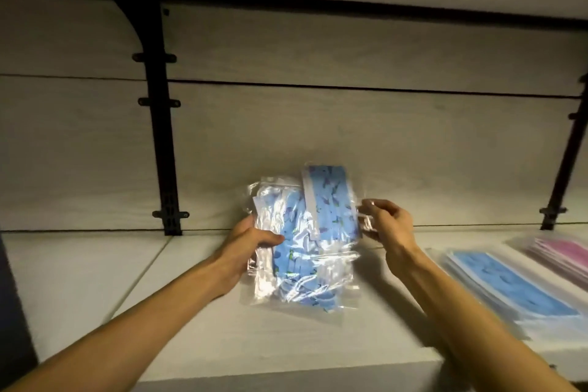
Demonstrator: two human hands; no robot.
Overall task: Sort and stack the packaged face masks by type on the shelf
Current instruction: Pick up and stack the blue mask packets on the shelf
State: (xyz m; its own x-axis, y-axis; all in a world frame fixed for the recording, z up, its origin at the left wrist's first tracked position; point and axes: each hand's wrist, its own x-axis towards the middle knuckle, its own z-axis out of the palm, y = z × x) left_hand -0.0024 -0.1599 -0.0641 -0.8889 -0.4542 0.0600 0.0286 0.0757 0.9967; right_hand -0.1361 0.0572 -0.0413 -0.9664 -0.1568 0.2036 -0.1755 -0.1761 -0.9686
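A loose bundle of clear-wrapped blue patterned face masks (302, 251) is held above the white shelf (191, 328) in the middle of the view. My left hand (251, 243) grips the bundle's left side, thumb on top. My right hand (386, 221) pinches the plastic edge of the topmost blue patterned pack (331, 200), which stands tilted up at the back right of the bundle. A flat stack of blue masks (509, 286) lies on the shelf to the right, and a stack of pink masks (566, 253) lies beyond it at the right edge.
A pale wall panel backs the shelf, with a black bracket post (162, 143) on the left and another black post (563, 169) on the right. Another shelf runs overhead. The shelf's front edge (286, 369) lies near my forearms.
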